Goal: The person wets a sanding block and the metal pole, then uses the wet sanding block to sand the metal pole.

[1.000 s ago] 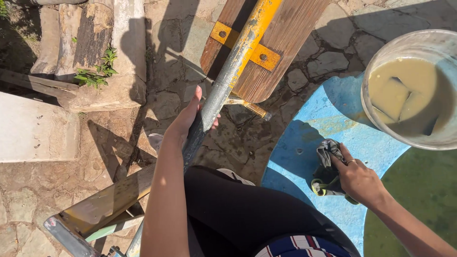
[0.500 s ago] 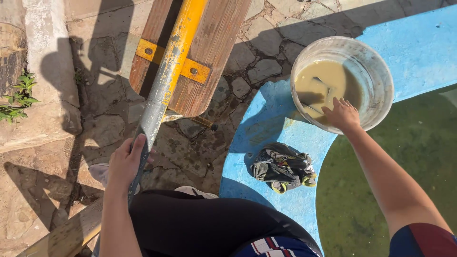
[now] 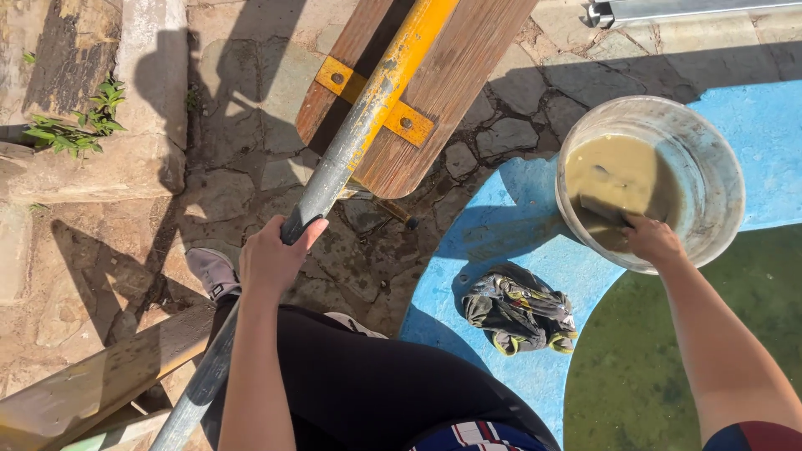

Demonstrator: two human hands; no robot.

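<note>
While the left hand wraps its fingers around the grey metal pole, thumb on the upper side, the right hand reaches over the near rim of the pale bucket and presses down on a flat sponge-like block lying in murky tan water; the fingertips dip toward the liquid, and whether they are spread or held together I cannot tell. That bucket stands on the blue painted curb, its far rim close to the curb's outer bend, with green water just below the curb's inner edge. A crumpled dark rag with yellowish trim lies on the same curb, apart from the bucket and near the person's black-clad knee. The pole runs diagonally from lower left up to a yellow painted section bolted with yellow brackets across wooden boards (the rounded board ends overhang the stone paving). Between boards and curb a patch of cracked flagstones stays open. A grey shoe rests on the paving beside the left hand, and a weathered plank crosses the lower left corner.
</note>
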